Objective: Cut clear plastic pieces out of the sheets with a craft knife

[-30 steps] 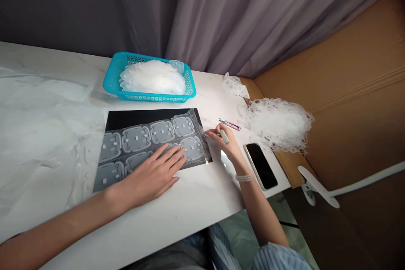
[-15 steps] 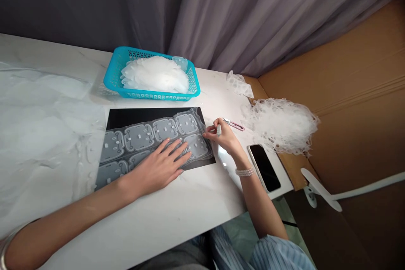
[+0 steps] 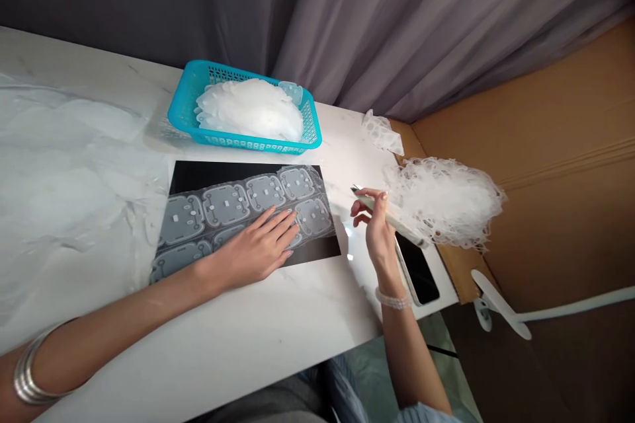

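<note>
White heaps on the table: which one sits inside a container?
The stacked white pieces at the back, lying in the blue basket. The lacy white heap by the right hand lies loose at the table's right edge.

Count at my bench: one blue basket (image 3: 188, 120); one black mat (image 3: 198, 176); one clear moulded sheet (image 3: 233, 201), two rows of pads, top row four, lower row partly under my left hand (image 3: 258, 251). One tool (image 3: 391, 218) in my right hand (image 3: 376, 231). One phone (image 3: 419, 271). Two bracelets, one per wrist.
</note>
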Demonstrator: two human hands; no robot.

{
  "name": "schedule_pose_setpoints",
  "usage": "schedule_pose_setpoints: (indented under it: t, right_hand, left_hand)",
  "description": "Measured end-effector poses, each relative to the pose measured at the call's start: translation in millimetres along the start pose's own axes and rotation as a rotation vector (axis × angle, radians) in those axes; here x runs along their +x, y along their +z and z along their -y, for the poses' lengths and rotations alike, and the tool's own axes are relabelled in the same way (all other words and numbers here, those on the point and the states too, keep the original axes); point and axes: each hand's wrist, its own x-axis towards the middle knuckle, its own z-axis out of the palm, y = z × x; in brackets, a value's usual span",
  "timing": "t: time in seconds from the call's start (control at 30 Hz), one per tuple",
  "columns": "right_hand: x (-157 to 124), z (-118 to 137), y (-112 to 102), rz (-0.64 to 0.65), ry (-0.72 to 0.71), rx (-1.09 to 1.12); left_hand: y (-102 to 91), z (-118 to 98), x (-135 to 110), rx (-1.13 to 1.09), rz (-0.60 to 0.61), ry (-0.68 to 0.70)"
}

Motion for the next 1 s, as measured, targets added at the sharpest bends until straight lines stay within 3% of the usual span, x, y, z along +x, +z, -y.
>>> schedule_pose_setpoints:
  t: [0.17,0.3,0.5,1.0]
  right_hand:
    - [-46.8,5.9,22.1,0.085,0.007,-0.05]
    - [-63.1,7.2,37.0,0.105,-0.024,-0.12]
    - [-66.6,12.3,41.5,0.277,-0.116,-0.291]
    - [-66.0,16.8,52.5,0.314,-0.322,-0.543]
  left_hand:
    - [-0.8,0.7,-1.8,-0.006,-0.008,0.012]
    - [-2.9,-0.6,-0.3,0.093,0.012,0.011]
    - [-3.5,-1.4,0.4,0.163,-0.017,0.024]
    - [0.2,0.3,0.0,0.115,-0.051,0.019]
